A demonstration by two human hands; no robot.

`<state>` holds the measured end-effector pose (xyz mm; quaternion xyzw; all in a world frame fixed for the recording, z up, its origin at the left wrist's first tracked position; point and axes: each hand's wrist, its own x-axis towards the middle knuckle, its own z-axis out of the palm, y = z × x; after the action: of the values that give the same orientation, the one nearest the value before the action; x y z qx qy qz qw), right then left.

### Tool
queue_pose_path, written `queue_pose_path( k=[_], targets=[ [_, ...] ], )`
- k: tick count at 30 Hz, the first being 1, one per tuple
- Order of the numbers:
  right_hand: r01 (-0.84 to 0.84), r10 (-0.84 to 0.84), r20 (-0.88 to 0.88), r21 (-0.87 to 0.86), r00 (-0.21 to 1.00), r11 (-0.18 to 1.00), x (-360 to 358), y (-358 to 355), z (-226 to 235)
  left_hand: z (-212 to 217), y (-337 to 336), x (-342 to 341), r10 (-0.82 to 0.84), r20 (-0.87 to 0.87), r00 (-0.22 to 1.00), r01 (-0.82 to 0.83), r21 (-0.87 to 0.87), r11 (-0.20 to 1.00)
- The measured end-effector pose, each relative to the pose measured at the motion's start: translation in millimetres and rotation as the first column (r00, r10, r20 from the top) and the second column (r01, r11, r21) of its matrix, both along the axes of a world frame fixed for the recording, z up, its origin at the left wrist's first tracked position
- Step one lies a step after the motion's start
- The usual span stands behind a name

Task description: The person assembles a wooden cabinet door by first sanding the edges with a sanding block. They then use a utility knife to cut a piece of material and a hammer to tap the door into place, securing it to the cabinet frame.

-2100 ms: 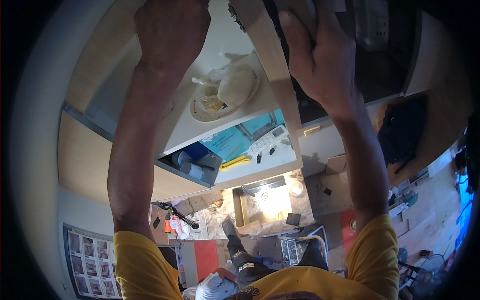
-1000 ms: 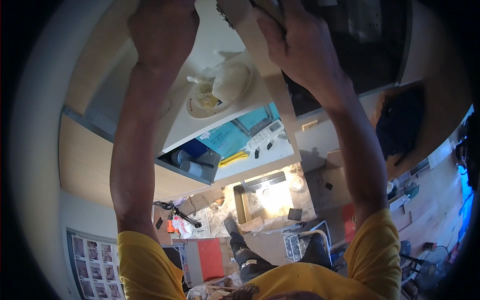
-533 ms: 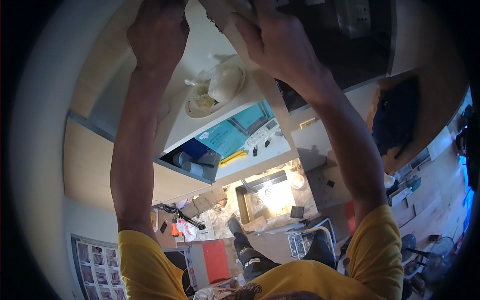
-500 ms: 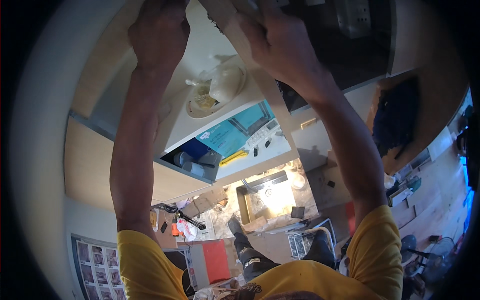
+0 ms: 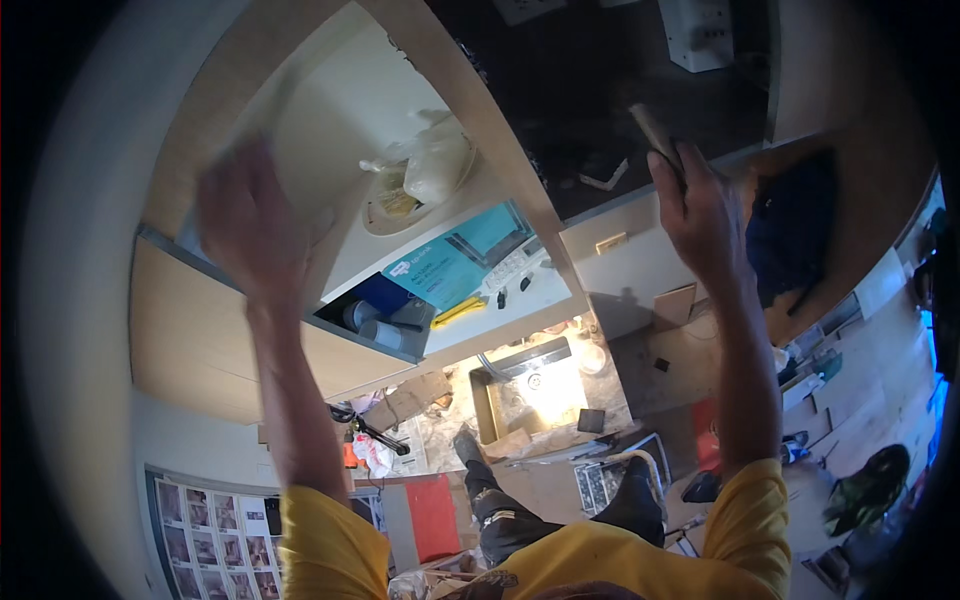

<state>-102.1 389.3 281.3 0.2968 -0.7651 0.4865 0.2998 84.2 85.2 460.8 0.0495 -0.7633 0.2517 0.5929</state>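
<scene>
All locations refer to the plate in the upper cabinet.

The right hand is well to its right, before a dark compartment. It holds a pale stick-like piece, fingers curled round the lower part and thumb laid along it; the far end projects upward, unsupported. This grip appears chosen to leave that end free while the thumb steadies it. Whether the piece is a tool handle or plain wood cannot be determined.

The left hand is left of the plate, apart from it and raised in front of the cabinet. Motion blur obscures the fingers; I cannot tell whether they are spread or pinching anything.

A knotted plastic bag rests on the plate, presumably so that any leakage stays off the shelf. An upright panel stands to the plate's right, separating it from the dark compartment. Below the plate, a teal box lies slanted in the lower shelf, with a yellow item in front, probably for easy reach.
</scene>
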Motion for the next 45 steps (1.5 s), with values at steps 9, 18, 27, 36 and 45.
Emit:
queue_pose_path(
  k=[9,18,27,36,45],
  targets=[
    [0.197,-0.273,0.095,0.476,0.957,0.857,-91.9,-21.9,0.7,-245.3,55.3,77.8,-0.453,0.203,0.868,0.115,0.805,0.582],
    [0.169,-0.204,0.185,0.185,0.961,0.968,-80.5,-37.8,-21.3,-236.6,23.4,86.3,-0.414,0.166,0.895,0.121,0.803,0.583],
    [-0.004,0.166,0.525,-0.296,0.835,0.955,39.9,-36.2,-77.7,-216.3,-0.2,62.7,-0.491,0.172,0.854,0.236,0.714,0.659],
    [-0.007,0.324,0.449,-0.577,0.833,0.817,118.7,-82.4,-111.1,-50.7,-49.0,1.4,-0.463,0.136,0.876,0.467,0.003,0.884],
    [-0.081,0.297,0.413,-0.466,0.861,0.881,134.0,-100.3,-107.3,78.8,-30.8,-78.3,-0.527,0.113,0.843,0.507,-0.497,0.704]
  ],
)
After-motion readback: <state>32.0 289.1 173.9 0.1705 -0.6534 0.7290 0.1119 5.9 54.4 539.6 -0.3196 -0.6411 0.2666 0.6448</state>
